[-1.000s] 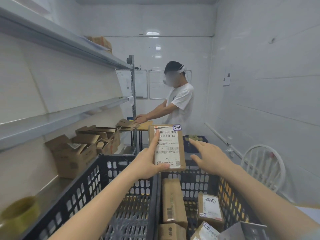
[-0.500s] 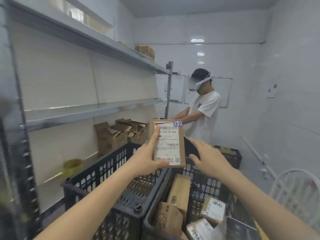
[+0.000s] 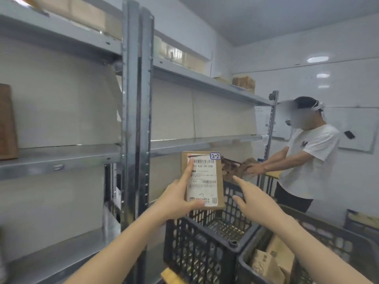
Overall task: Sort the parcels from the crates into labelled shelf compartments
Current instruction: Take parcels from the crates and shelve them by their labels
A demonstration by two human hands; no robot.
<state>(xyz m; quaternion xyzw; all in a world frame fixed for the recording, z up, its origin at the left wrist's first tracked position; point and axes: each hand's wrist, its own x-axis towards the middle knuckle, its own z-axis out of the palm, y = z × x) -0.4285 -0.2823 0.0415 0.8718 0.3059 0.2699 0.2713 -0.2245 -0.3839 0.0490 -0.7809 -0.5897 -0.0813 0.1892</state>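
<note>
My left hand (image 3: 180, 198) grips a small brown parcel (image 3: 207, 181) upright, label facing me, with a tag reading "2-2" at its top right corner. The index finger lies up along the label's left edge and the thumb is under the bottom. To the right of the parcel my right hand (image 3: 254, 201) hovers with fingers straight, apart from the box. Below stand two black plastic crates: the left crate (image 3: 201, 242) shows no parcels inside, while the right crate (image 3: 252, 263) holds brown parcels (image 3: 272, 259). Grey metal shelves (image 3: 61, 158) fill the left side.
A steel shelf upright (image 3: 136, 119) stands directly ahead-left. A brown box (image 3: 7, 121) sits on the left shelf, more boxes (image 3: 244, 84) on the top shelf. Another person in a white T-shirt (image 3: 307, 158) handles cardboard at the far end of the shelving.
My view has swung left toward the shelving; the shelf upright now stands close in front. My left hand still holds the parcel up, and my right hand stays beside it.
</note>
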